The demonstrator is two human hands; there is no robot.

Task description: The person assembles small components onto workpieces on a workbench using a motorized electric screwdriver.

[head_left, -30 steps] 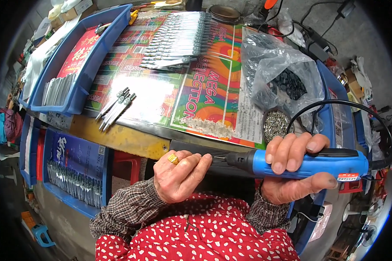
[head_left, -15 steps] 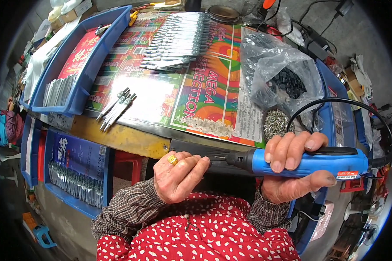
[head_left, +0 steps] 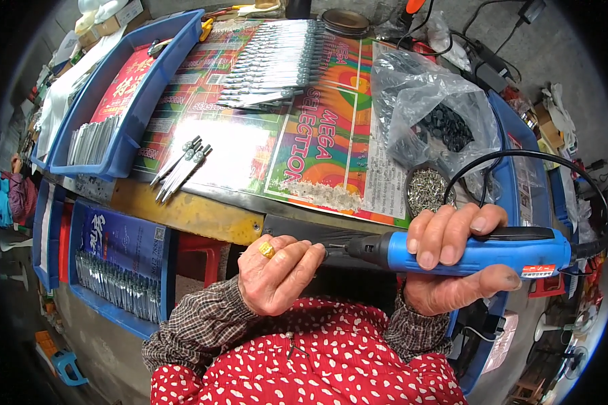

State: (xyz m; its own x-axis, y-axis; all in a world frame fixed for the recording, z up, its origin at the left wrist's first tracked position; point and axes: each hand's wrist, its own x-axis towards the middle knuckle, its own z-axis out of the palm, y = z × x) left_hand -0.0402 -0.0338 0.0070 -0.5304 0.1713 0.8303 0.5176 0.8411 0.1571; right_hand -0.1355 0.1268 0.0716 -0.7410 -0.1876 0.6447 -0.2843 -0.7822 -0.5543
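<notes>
My right hand (head_left: 457,251) is wrapped round a blue electric screwdriver (head_left: 405,251), held level with its black nose and thin bit pointing left. My left hand (head_left: 281,273), wearing a gold ring, is closed in a pinch right at the tip of the bit. A small dark end shows at its fingertips; the rest of what it grips is hidden inside the fingers. Both hands are in front of the table's near edge. On the table behind them lie a few silver pens (head_left: 182,169) with dark patterned ends, and farther back a broad row of similar pens (head_left: 273,64).
A clear bag of black parts (head_left: 446,128) and a round dish of small metal pieces (head_left: 427,190) stand at the right. Blue trays of pens (head_left: 132,125) (head_left: 165,270) are at the left. The screwdriver's black cable (head_left: 520,154) loops over the right side.
The electric screwdriver has shifted very slightly left, toward my left fingers. Both hands otherwise keep the same grip and place.
</notes>
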